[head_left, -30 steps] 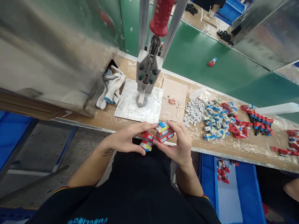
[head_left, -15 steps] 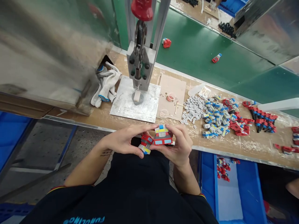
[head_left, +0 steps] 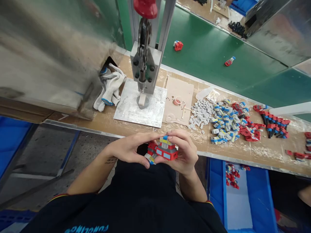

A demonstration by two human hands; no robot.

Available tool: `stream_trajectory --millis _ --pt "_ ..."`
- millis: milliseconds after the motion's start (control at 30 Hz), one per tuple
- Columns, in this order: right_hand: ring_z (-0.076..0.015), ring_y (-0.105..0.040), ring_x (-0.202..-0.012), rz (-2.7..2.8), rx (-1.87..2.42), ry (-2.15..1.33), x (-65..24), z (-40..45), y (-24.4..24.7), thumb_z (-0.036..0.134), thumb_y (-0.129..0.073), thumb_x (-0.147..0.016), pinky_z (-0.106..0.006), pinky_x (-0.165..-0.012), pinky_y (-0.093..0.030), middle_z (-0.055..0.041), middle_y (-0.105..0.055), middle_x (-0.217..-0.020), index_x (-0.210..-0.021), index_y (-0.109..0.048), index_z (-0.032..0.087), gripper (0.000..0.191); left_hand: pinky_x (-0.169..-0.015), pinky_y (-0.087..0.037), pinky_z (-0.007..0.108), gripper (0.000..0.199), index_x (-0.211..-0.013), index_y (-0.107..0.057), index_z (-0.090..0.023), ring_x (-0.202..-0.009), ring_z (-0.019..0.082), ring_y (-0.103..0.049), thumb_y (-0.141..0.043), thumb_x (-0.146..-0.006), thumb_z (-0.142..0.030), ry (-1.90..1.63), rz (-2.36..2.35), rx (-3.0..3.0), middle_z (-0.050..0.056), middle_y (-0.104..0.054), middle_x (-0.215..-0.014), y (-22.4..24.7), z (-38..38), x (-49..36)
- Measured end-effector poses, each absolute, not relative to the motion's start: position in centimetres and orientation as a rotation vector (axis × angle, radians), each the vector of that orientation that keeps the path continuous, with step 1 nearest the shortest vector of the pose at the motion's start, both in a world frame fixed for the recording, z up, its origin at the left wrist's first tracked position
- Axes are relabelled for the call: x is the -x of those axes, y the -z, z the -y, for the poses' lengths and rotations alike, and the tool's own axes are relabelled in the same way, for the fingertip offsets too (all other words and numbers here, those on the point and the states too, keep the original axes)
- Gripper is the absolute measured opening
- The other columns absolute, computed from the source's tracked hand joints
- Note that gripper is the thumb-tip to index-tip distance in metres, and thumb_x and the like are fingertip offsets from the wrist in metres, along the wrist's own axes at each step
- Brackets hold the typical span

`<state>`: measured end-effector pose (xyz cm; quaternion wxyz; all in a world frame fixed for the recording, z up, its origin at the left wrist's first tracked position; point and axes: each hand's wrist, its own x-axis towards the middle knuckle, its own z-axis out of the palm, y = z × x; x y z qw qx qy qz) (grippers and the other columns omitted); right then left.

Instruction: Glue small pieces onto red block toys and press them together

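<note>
Just in front of the bench edge, my left hand (head_left: 130,147) is closed on a red toy part (head_left: 152,148) with a white, yellow and blue end that points down. My right hand (head_left: 186,153) grips a similar red toy piece (head_left: 167,151), with grey and light-blue panels and a white, yellow and blue top. The two pieces are side by side and appear to touch; my fingers hide some of both. Beyond my hands, a toggle press (head_left: 143,55) stands over a metal plate (head_left: 128,110), with a small pale block (head_left: 142,99) under its plunger.
White gloves (head_left: 112,85) lie left of the plate. Stained cardboard (head_left: 178,89) holds cotton swabs. To its right are small grey parts (head_left: 201,113), white-blue parts (head_left: 225,121) and red assemblies (head_left: 251,131). A blue bin (head_left: 259,194) stands below; a green belt (head_left: 201,48) runs behind.
The piece in my right hand has turned and tipped, so its panelled side now slants down to the right. My hands stay close together. Both toy parts on the green belt have shifted right.
</note>
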<state>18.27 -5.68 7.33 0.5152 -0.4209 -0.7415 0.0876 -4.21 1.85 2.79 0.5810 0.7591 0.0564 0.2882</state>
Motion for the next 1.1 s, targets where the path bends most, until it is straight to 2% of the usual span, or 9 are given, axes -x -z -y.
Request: stream_trajectory --millis 100,300,533,800,967,1033,1100 --pt "-0.0281 -0.078 -0.098 1.773 0.986 -0.244 -18.2 5.6 -7.5 0.041 -0.090 -0.089 -0.044 -0.081 -0.069 -0.0111 -0.078 -0.111 -0.141 -0.063 0.024 0.061 -0.126 -0.050 0.045 0.107 -0.173 -0.032 -0.037 -0.149 0.033 -0.061 -0.093 -0.085 -0.038 -0.649 -0.124 -1.797 0.014 -0.057 -0.166 -2.6 -1.8 4.4" --pt "-0.0279 -0.080 -0.096 1.797 1.011 -0.246 -18.1 5.6 -7.8 0.042 -0.089 -0.090 -0.045 -0.080 -0.068 -0.0098 -0.082 -0.110 -0.135 -0.068 0.026 0.052 -0.119 -0.056 0.041 0.105 -0.173 -0.030 -0.041 -0.139 0.031 -0.069 -0.092 -0.087 -0.038 -0.681 -0.127 -1.780 0.011 -0.062 -0.161 -2.6 -1.5 4.3" --pt "-0.0271 -0.081 -0.095 1.780 0.976 -0.278 -18.1 5.8 -7.8 0.040 -0.090 -0.088 -0.044 -0.080 -0.068 -0.0098 -0.084 -0.108 -0.131 -0.070 0.025 0.050 -0.116 -0.058 0.041 0.101 -0.171 -0.036 -0.036 -0.135 0.031 -0.071 -0.092 -0.087 -0.038 -0.616 -0.165 -1.748 0.013 -0.067 -0.155 -3.7 -1.3 4.1" --pt "-0.0265 -0.080 -0.092 1.818 1.001 -0.295 -17.7 6.0 -8.2 0.037 -0.093 -0.085 -0.042 -0.079 -0.067 -0.0081 -0.085 -0.107 -0.135 -0.070 0.027 0.055 -0.102 -0.064 0.038 0.088 -0.164 -0.049 -0.033 -0.112 0.027 -0.079 -0.092 -0.086 -0.040 -0.606 -0.245 -1.673 0.010 -0.078 -0.133 -3.4 -0.5 4.0" --pt "-0.0293 -0.080 -0.089 1.716 0.947 -0.442 -18.9 5.9 -7.7 0.056 -0.090 -0.084 -0.044 -0.077 -0.067 -0.0080 -0.084 -0.104 -0.137 -0.071 0.029 0.062 -0.112 -0.062 0.043 0.076 -0.153 -0.064 -0.032 -0.132 0.032 -0.074 -0.095 -0.083 -0.033 -0.666 -0.279 -1.690 0.013 -0.075 -0.144 -3.4 -1.3 5.0" --pt "-0.0306 -0.080 -0.092 1.634 0.999 -0.432 -20.5 5.6 -7.7 0.067 -0.081 -0.087 -0.046 -0.079 -0.067 -0.0082 -0.083 -0.105 -0.133 -0.073 0.030 0.059 -0.107 -0.065 0.040 0.075 -0.149 -0.067 -0.032 -0.131 0.032 -0.075 -0.097 -0.080 -0.030 -0.762 -0.400 -1.618 0.014 -0.074 -0.147 -3.2 -1.7 6.2" --pt "-0.0296 -0.080 -0.090 1.616 1.154 -0.402 -22.6 4.6 -8.0 0.071 -0.076 -0.090 -0.044 -0.076 -0.066 -0.0077 -0.083 -0.106 -0.126 -0.075 0.029 0.055 -0.096 -0.069 0.034 0.079 -0.149 -0.068 -0.032 -0.119 0.030 -0.081 -0.099 -0.077 -0.028 -0.916 -0.500 -1.485 0.014 -0.078 -0.139 -2.8 -2.1 7.6"
